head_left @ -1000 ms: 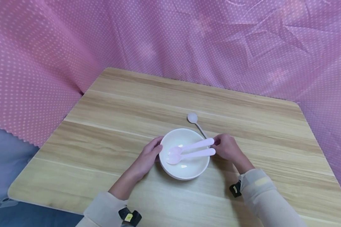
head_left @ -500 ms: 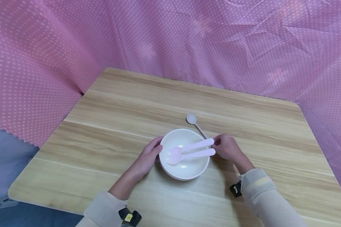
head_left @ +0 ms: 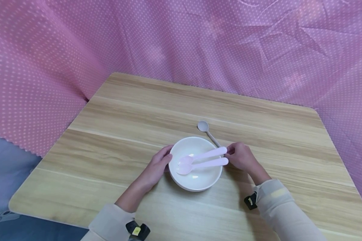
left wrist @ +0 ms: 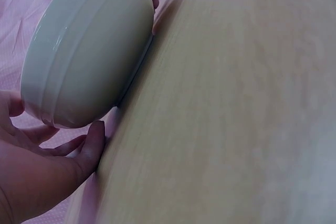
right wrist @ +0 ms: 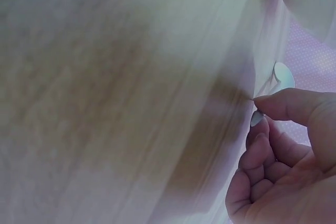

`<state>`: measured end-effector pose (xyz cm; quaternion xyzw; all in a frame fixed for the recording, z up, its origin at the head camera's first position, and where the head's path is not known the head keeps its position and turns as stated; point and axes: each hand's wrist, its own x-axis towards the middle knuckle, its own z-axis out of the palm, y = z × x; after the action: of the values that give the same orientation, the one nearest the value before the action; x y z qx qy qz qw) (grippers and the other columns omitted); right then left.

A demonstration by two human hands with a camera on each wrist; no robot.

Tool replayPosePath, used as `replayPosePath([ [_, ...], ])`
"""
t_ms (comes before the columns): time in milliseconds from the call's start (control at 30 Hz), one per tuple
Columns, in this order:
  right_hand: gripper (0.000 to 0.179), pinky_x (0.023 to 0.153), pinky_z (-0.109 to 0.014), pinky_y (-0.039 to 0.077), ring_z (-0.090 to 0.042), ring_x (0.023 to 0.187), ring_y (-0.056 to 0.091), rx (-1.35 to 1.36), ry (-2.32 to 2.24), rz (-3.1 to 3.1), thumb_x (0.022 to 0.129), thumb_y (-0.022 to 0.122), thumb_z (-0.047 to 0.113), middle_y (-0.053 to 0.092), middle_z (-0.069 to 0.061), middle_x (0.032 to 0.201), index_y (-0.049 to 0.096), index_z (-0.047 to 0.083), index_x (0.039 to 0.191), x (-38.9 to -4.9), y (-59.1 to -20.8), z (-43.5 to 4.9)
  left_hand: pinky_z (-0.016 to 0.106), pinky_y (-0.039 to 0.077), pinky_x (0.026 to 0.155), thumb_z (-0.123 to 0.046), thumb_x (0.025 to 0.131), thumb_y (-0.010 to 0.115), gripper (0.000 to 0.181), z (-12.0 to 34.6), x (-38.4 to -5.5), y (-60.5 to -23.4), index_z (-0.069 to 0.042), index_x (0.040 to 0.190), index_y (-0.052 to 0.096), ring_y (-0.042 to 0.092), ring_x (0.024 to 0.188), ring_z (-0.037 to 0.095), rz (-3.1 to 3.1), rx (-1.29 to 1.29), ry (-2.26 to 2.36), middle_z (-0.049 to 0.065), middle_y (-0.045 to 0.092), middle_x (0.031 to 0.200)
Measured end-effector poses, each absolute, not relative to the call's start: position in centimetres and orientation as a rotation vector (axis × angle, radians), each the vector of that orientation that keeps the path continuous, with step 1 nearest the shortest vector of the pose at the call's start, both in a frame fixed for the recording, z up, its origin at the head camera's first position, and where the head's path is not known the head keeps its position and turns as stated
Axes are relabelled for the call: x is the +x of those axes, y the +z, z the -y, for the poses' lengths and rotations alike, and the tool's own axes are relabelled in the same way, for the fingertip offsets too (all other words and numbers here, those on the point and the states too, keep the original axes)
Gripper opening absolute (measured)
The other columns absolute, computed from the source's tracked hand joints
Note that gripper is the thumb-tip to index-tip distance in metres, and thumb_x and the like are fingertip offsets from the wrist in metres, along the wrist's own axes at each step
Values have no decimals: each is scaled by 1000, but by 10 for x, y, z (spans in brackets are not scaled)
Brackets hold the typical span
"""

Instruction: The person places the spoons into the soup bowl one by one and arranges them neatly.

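A white bowl (head_left: pixel 196 182) stands on the wooden table in front of me. My left hand (head_left: pixel 157 165) grips its left side, thumb at the rim and fingers round the lower wall, as the left wrist view shows. Two pale pink pieces of cutlery with fork-like heads lie in the bowl, the upper one (head_left: pixel 211 153) and the lower one (head_left: pixel 211 163), handles over the right rim. Beyond the bowl, a grey spoon (head_left: pixel 203 126) lies at a slant, its round head pointing away. My right hand (head_left: pixel 241 156) pinches the spoon's handle end between thumb and forefinger, beside the bowl's right rim.
The wooden table (head_left: pixel 132 110) has a rounded far left corner. Pink dotted cloth (head_left: pixel 181 40) hangs along its back and sides. Blue fabric (head_left: pixel 12 177) shows below the table's left edge.
The grey spoon's head has shifted slightly left and toward me. Both hands, the bowl and the pink cutlery look almost the same.
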<state>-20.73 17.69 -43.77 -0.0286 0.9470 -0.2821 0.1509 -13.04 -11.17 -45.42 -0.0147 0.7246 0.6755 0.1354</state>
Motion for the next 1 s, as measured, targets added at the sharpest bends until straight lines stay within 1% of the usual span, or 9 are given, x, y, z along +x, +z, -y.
replayPosePath([
  [633,14,65,-26,47,-19,75,55,-61,-833,-2690,87,63,11,65,-10,85,67,0,96,-205,-440,-178,42,44,99,-24,101,37,41,113,-130,-456,-15,142,40,47,126,23,-2090,-25,1965,7,43,143],
  [833,14,66,-28,48,-19,74,55,-106,-837,-2743,86,64,10,65,-10,82,67,-1,93,-202,-441,-178,41,44,98,-24,101,37,41,113,-130,-457,-15,142,40,47,125,23,-2090,-14,1970,8,44,142],
  [1000,14,63,-27,46,-19,72,54,-102,-864,-2749,86,63,9,64,-10,81,67,-2,94,-200,-443,-178,42,44,99,-24,101,37,41,113,-130,-458,-15,142,40,47,125,24,-2097,-19,1972,8,45,142],
])
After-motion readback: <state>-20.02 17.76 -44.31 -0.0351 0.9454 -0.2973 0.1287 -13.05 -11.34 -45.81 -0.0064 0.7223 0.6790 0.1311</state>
